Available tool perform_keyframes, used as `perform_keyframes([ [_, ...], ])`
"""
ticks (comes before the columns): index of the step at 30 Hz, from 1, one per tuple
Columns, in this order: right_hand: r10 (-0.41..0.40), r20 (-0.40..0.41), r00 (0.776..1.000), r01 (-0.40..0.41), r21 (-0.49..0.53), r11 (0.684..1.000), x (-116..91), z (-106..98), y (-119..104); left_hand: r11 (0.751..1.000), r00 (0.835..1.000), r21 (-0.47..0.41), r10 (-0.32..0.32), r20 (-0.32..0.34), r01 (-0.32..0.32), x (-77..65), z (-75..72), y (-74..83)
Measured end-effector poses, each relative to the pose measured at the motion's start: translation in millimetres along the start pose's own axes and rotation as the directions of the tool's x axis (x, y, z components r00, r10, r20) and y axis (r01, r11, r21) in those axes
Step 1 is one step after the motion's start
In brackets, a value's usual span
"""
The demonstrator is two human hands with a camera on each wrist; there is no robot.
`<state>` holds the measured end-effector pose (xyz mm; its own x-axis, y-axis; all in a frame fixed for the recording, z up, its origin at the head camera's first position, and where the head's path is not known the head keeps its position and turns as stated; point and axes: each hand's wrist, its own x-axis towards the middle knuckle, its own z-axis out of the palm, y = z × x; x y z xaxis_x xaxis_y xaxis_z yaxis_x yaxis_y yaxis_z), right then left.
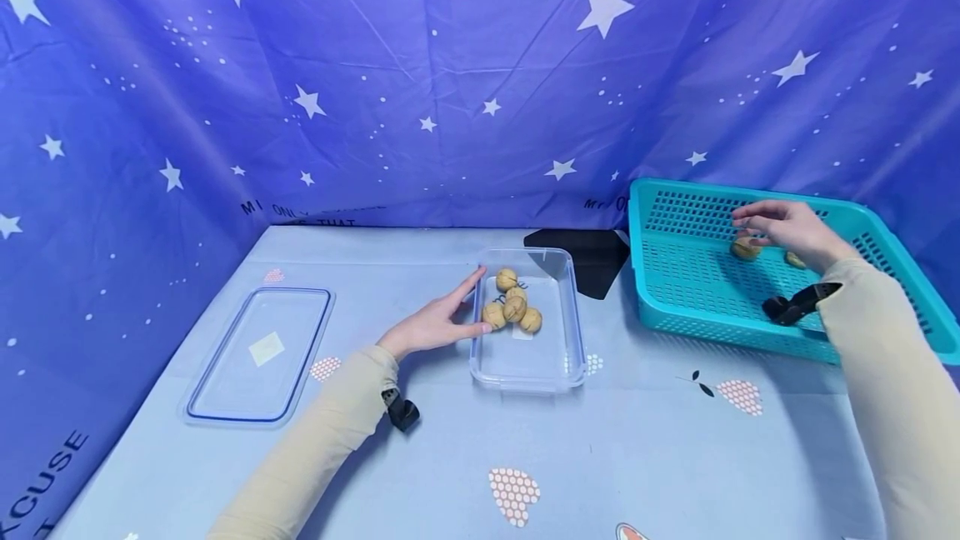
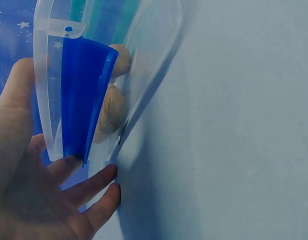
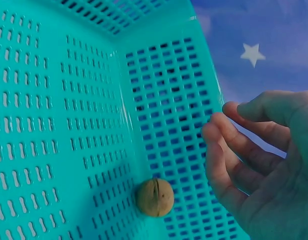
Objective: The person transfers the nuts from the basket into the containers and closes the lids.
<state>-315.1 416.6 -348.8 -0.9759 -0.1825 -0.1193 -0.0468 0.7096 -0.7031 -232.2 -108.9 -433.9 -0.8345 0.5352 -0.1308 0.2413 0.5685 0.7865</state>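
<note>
Several walnuts lie together toward the left back part of a clear plastic container. My left hand touches the container's left side with fingers spread. In the left wrist view, its fingers lie beside a blue strip on the container's side. My right hand is over a turquoise basket, its fingers loosely bent and nothing visible between them. One walnut sits on the basket floor against the perforated wall. Another walnut is partly hidden by the right hand in the head view.
A clear lid with a blue seal lies flat on the table to the left. Behind the container is a black patch on the cloth. A blue star-patterned curtain hangs behind the table.
</note>
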Motion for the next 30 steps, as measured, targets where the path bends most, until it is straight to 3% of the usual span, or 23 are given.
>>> perform_keyframes([
  [6, 0.001, -0.016, 1.0, 0.001, 0.079, 0.997, 4, 1, 24, 1.0, 1.0, 0.012, 0.004, 0.001, -0.004, -1.6, 1.4, 0.4],
  [13, 0.054, -0.038, 0.998, -0.055, -0.023, 0.998, 6, 7, 18, 1.0, 1.0, 0.02, 0.007, -0.024, -0.006, -3.0, 2.0, -1.4],
  [19, 0.111, -0.005, 0.994, -0.112, -0.024, 0.993, 5, 5, 18, 1.0, 0.999, 0.029, 0.012, -0.038, -0.011, -1.1, 0.8, 1.1],
  [24, 0.141, 0.019, 0.99, -0.14, -0.013, 0.99, 13, 2, 41, 1.0, 0.999, 0.027, 0.016, -0.049, -0.015, 0.0, 2.3, 1.8],
  [30, 0.204, -0.021, 0.979, -0.205, -0.068, 0.976, 27, 1, 66, 0.999, 0.997, 0.018, 0.029, -0.073, -0.028, 1.2, 3.8, 1.9],
])
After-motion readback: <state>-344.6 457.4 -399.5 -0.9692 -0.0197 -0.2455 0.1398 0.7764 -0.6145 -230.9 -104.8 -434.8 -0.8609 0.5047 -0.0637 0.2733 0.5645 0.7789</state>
